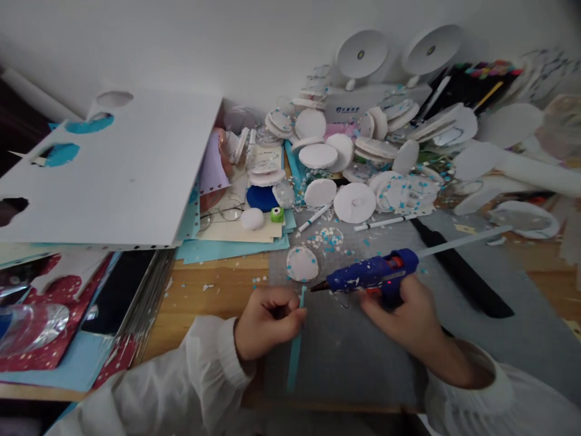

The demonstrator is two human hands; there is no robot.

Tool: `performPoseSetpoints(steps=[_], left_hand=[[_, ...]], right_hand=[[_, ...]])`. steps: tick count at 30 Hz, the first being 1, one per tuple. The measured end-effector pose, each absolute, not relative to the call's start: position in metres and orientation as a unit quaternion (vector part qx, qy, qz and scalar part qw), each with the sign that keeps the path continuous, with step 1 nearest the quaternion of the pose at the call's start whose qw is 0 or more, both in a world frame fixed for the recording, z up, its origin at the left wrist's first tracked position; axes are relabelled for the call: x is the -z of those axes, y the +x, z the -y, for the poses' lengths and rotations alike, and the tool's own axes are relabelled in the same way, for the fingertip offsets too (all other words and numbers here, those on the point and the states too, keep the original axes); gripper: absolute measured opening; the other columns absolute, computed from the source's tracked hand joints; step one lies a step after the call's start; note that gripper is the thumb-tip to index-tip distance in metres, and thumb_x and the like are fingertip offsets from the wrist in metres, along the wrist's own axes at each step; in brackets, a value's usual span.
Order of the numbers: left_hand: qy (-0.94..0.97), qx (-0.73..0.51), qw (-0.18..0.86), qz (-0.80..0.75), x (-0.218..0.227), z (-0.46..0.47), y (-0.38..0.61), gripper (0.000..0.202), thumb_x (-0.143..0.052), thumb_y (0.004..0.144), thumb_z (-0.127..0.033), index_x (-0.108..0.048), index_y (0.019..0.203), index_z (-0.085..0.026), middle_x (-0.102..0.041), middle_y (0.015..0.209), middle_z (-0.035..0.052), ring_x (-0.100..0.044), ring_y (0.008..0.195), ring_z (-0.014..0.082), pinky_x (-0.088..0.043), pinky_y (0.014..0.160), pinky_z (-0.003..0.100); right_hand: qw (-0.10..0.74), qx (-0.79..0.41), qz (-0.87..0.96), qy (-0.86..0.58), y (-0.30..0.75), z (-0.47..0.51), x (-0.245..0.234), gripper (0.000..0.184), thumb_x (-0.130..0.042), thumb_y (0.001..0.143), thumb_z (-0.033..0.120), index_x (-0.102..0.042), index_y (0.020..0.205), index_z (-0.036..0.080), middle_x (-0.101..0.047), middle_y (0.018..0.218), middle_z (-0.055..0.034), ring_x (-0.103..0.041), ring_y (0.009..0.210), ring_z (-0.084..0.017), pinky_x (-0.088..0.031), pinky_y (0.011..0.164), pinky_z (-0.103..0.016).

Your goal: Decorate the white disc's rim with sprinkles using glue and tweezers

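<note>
My left hand [275, 321] pinches a narrow light-blue paper strip [294, 362] close to its upper end. The strip hangs down over the grey mat [345, 357]. In my right hand [406, 312] is a blue hot glue gun [363, 274], its dark nozzle pointing left at the strip's top end. Whether the nozzle touches the paper, I cannot tell. A pale glue stick [463, 242] sticks out of the gun's back. Just beyond the nozzle lies a white disc [302, 264] with small blue and white pieces around its edge.
Many white discs [354, 203] are heaped at the back. Small confetti [330, 239] and a white pen [314, 218] lie before them. A black tool [463, 269] rests at right. At left stand a large white board [122, 175], glasses [230, 212] and blue paper sheets [231, 248].
</note>
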State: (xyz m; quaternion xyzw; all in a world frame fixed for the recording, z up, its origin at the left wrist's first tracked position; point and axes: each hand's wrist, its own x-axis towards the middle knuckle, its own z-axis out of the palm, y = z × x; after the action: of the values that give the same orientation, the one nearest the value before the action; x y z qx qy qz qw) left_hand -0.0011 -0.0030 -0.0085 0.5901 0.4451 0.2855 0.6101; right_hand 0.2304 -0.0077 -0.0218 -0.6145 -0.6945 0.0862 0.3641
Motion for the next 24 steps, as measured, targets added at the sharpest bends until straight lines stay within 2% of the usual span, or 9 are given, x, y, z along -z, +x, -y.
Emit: performPoseSetpoints(steps=[10,16,24], left_hand=[[0.585,-0.278,0.617,-0.447,0.0071,0.0039,-0.0004,0.034,-0.055,0.074,-0.035,-0.038,0.049,-0.018,-0.031,0.044,-0.0042,-0.027,0.044,0.0067,-0.022,0.041,0.021],[0.586,-0.275,0.617,-0.447,0.0059,0.0040,0.0000,0.034,-0.054,0.073,-0.035,-0.038,0.049,-0.018,-0.034,0.044,-0.0033,-0.029,0.044,0.0068,-0.022,0.041,0.021],[0.589,-0.278,0.616,-0.443,0.0073,0.0035,-0.0010,0.034,-0.055,0.074,-0.034,-0.039,0.049,-0.018,-0.034,0.045,-0.0033,-0.029,0.044,0.0068,-0.023,0.041,0.021]], right_hand=[[0.351,-0.072,0.697,-0.621,0.2327,0.0085,0.0227,0.013,-0.057,0.069,0.031,-0.047,0.067,0.023,-0.053,0.048,0.0028,-0.047,0.040,-0.014,-0.037,0.040,-0.027],[0.341,-0.060,0.706,-0.618,0.2322,0.0081,0.0218,0.014,-0.055,0.070,0.030,-0.044,0.064,0.023,-0.048,0.045,0.0039,-0.043,0.037,-0.013,-0.031,0.038,-0.026],[0.335,-0.063,0.698,-0.630,0.2325,0.0087,0.0232,0.015,-0.056,0.069,0.031,-0.045,0.064,0.023,-0.048,0.045,0.0028,-0.043,0.038,-0.014,-0.032,0.039,-0.027]])
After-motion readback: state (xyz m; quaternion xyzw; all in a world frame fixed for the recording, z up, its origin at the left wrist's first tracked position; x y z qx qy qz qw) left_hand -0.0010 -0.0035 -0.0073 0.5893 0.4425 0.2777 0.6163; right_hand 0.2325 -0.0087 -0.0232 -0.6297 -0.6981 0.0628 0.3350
